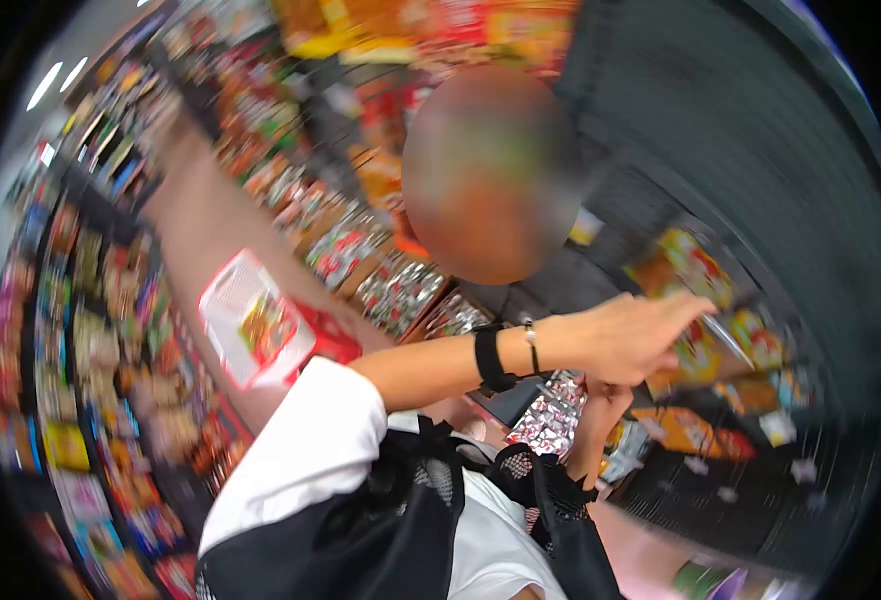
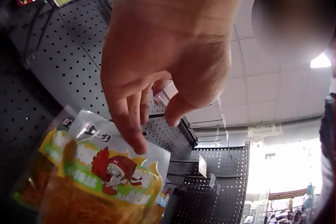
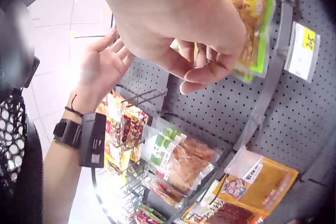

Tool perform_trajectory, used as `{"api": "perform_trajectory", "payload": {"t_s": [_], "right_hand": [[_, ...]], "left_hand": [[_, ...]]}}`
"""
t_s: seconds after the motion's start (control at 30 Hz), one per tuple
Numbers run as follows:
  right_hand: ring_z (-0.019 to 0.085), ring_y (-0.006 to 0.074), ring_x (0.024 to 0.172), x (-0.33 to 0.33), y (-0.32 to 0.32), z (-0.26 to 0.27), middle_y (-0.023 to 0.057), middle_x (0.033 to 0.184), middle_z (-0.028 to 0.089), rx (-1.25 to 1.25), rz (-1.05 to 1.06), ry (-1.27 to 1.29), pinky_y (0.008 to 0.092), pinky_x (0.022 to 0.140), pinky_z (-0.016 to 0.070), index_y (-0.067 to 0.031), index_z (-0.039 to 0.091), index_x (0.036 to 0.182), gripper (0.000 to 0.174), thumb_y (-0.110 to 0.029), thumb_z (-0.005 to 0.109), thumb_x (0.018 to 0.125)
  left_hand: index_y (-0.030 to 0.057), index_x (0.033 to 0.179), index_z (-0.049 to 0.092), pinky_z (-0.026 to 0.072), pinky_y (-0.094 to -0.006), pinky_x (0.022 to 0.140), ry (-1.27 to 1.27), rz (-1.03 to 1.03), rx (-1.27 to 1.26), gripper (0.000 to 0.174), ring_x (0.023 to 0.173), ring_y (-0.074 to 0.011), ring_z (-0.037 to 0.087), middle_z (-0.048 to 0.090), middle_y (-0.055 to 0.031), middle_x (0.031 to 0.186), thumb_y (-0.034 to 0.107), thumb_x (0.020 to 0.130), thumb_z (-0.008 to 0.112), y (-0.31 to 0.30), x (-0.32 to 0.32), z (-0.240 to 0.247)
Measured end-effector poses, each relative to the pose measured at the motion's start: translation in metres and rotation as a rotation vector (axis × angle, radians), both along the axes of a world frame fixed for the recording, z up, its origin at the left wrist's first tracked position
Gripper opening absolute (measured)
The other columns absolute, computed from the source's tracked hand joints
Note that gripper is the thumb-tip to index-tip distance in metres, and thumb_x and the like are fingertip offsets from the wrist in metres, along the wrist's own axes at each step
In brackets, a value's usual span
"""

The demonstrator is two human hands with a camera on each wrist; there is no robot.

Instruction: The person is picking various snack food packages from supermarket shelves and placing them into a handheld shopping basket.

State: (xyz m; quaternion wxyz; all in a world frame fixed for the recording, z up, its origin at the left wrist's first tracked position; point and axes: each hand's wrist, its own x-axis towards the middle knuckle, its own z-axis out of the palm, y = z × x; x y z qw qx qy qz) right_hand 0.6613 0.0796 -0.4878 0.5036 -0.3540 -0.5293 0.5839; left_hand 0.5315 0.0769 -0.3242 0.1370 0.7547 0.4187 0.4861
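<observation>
My left hand [image 1: 630, 335] reaches toward the hanging snack bags, its fingers pointing away from me. In the left wrist view the index finger of this left hand [image 2: 168, 71] overlaps the clear top of a snack bag [image 2: 113, 171] with a red cartoon figure; the other fingers and thumb hang relaxed. My right hand [image 3: 184, 40] has its fingers loosely curled, the thumb near the fingertips, in front of yellow-green snack bags [image 3: 254, 29]; no thing shows clearly in its grasp. In the head view the right hand [image 1: 610, 395] lies just under the left one.
A dark pegboard rack [image 3: 210, 113] carries metal hooks, price tags [image 3: 303, 50] and more bags, including an orange one [image 3: 262, 182]. Boxes of silver-wrapped packets [image 1: 400, 290] line the aisle. A red-and-white bin [image 1: 250, 310] stands in the aisle, opposite packed shelves [image 1: 80, 370].
</observation>
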Motion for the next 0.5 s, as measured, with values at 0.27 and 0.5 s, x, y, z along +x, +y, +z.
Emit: {"api": "perform_trajectory", "payload": {"t_s": [0.27, 0.5], "right_hand": [[0.056, 0.0084, 0.058, -0.036, 0.005, 0.002, 0.0059, 0.077, 0.064, -0.113, 0.231, -0.256, 0.0197, 0.050, 0.0396, 0.0019, 0.062, 0.093, 0.008, 0.001, 0.056, 0.088], [0.059, 0.0097, 0.064, -0.131, -0.017, -0.018, 0.0058, 0.083, 0.065, -0.083, 0.575, -0.549, 0.0203, 0.051, 0.0428, 0.0017, 0.062, 0.102, 0.015, -0.004, 0.058, 0.089]], "left_hand": [[0.0012, 0.102, 0.061, 0.0485, -0.0452, 0.071, 0.158, 0.065, -0.412, 0.024, 0.083, -0.0374, 0.061, 0.065, -0.0165, 0.080, 0.017, 0.085, 0.055, -0.082, -0.127, -0.072], [-0.0016, 0.103, 0.063, 0.0504, -0.0400, 0.076, 0.027, 0.514, -0.959, 0.030, 0.085, -0.0338, 0.064, 0.066, -0.0202, 0.091, 0.019, 0.081, 0.062, -0.251, -0.292, -0.206]]}}
